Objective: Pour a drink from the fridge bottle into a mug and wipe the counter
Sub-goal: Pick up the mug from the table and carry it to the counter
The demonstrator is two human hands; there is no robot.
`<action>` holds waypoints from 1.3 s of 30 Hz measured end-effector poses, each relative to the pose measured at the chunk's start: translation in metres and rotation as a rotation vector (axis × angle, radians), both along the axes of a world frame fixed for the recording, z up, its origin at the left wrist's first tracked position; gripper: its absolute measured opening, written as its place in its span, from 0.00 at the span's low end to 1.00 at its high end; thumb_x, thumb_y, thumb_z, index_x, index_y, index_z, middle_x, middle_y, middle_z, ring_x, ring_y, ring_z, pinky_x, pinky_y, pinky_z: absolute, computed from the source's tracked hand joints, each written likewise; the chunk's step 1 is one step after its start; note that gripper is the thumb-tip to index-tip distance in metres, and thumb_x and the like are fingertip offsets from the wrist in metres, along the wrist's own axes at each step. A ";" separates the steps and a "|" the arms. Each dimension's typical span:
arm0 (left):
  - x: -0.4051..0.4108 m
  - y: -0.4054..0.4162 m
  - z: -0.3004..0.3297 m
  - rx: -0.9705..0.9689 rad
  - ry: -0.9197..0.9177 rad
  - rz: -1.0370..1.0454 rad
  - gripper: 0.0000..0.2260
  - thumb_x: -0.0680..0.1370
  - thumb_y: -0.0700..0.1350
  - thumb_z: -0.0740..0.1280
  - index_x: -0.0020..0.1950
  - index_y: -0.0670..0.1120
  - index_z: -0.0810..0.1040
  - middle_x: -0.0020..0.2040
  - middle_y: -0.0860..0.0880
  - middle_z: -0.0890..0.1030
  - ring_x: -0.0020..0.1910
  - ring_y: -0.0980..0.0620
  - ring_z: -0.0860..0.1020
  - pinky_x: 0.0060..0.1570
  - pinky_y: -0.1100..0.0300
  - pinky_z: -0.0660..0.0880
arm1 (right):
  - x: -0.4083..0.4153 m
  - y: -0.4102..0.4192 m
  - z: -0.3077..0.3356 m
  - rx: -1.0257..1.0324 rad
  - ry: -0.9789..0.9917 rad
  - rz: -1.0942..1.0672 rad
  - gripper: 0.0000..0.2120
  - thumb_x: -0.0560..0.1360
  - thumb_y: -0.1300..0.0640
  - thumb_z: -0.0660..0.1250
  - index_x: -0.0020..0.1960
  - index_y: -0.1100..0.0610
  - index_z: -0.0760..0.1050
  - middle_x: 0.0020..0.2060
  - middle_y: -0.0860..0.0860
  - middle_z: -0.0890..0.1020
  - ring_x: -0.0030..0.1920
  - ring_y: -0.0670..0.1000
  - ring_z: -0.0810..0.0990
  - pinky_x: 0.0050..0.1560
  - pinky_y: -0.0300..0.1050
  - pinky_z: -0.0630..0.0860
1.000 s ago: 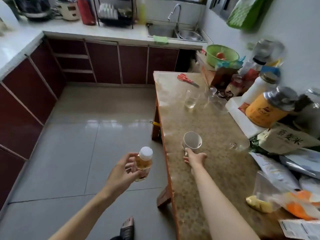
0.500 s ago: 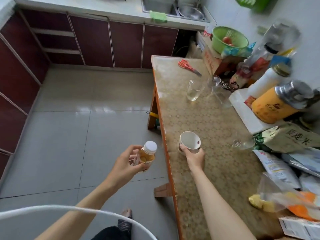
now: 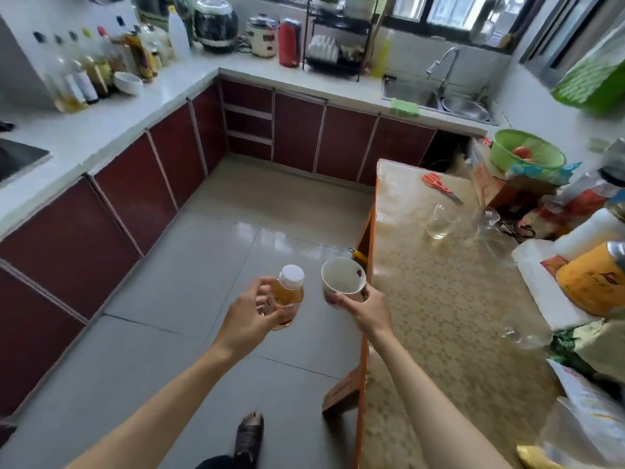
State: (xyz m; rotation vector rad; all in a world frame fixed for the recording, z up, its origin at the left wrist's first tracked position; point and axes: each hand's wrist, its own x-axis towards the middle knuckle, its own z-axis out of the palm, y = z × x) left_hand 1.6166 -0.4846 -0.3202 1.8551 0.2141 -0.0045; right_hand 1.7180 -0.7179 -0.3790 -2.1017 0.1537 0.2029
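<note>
My left hand (image 3: pixel 248 316) grips a small bottle (image 3: pixel 287 297) of amber drink with a white cap on, held upright over the floor. My right hand (image 3: pixel 367 308) holds a white mug (image 3: pixel 343 277) with a small red mark inside; the mug is lifted off the table and tilted, just left of the table's edge. Bottle and mug are close together, a little apart. A green cloth (image 3: pixel 404 107) lies on the white counter (image 3: pixel 101 130) beside the sink (image 3: pixel 409 93).
The patterned table (image 3: pixel 439 299) on my right carries a drinking glass (image 3: pixel 441 221), red scissors (image 3: pixel 439 186), jars, bags and a green bowl (image 3: pixel 527 154). Bottles and appliances line the L-shaped counter over red cabinets. Tiled floor lies between.
My right hand has picked the mug up off the table and brought it left toward the bottle. My view has swung up and left toward the counter.
</note>
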 end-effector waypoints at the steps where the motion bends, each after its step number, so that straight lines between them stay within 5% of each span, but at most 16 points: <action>1: -0.016 0.005 0.002 0.008 -0.007 0.049 0.26 0.68 0.56 0.77 0.62 0.54 0.73 0.54 0.57 0.82 0.51 0.64 0.80 0.45 0.73 0.76 | -0.003 0.010 0.001 -0.013 -0.010 0.064 0.32 0.60 0.35 0.79 0.60 0.47 0.80 0.46 0.37 0.83 0.48 0.41 0.82 0.51 0.49 0.83; 6: -0.104 0.048 0.011 0.071 -0.019 0.329 0.25 0.67 0.58 0.77 0.60 0.56 0.73 0.52 0.59 0.81 0.50 0.67 0.78 0.45 0.74 0.74 | -0.040 0.092 0.027 -0.023 -0.030 0.422 0.19 0.64 0.42 0.80 0.51 0.40 0.79 0.38 0.32 0.80 0.40 0.34 0.80 0.43 0.40 0.79; 12: -0.218 0.112 0.018 0.115 -0.054 0.646 0.24 0.66 0.57 0.79 0.57 0.57 0.74 0.52 0.55 0.83 0.51 0.59 0.80 0.50 0.64 0.76 | -0.118 0.207 0.048 -0.028 -0.104 0.771 0.18 0.63 0.41 0.81 0.51 0.41 0.81 0.30 0.34 0.82 0.34 0.33 0.79 0.33 0.31 0.70; 17: -0.329 0.152 0.022 0.176 -0.075 0.863 0.21 0.67 0.53 0.79 0.56 0.57 0.74 0.52 0.56 0.83 0.51 0.61 0.80 0.50 0.67 0.75 | -0.206 0.290 0.058 -0.116 -0.202 1.025 0.34 0.57 0.27 0.74 0.57 0.43 0.80 0.37 0.41 0.84 0.41 0.46 0.83 0.38 0.43 0.75; 27: -0.616 0.193 0.026 0.209 -0.091 1.322 0.21 0.67 0.55 0.77 0.56 0.57 0.74 0.52 0.56 0.83 0.51 0.60 0.80 0.51 0.62 0.76 | -0.482 0.425 0.082 -0.061 -0.246 1.406 0.26 0.61 0.30 0.76 0.53 0.43 0.80 0.40 0.40 0.85 0.43 0.42 0.82 0.43 0.46 0.78; 34: -0.799 0.196 0.031 0.254 -0.026 1.618 0.22 0.71 0.51 0.76 0.61 0.54 0.72 0.53 0.58 0.80 0.52 0.63 0.78 0.45 0.76 0.70 | -0.670 0.493 0.095 -0.053 -0.234 1.685 0.27 0.60 0.31 0.75 0.54 0.43 0.80 0.43 0.41 0.86 0.44 0.46 0.84 0.43 0.46 0.79; 39: -0.901 0.209 0.019 0.209 0.039 1.834 0.26 0.66 0.58 0.75 0.60 0.55 0.71 0.54 0.53 0.83 0.53 0.54 0.81 0.55 0.52 0.78 | -0.769 0.543 0.092 -0.034 -0.244 1.834 0.33 0.58 0.28 0.73 0.56 0.45 0.79 0.46 0.43 0.85 0.46 0.47 0.83 0.41 0.45 0.77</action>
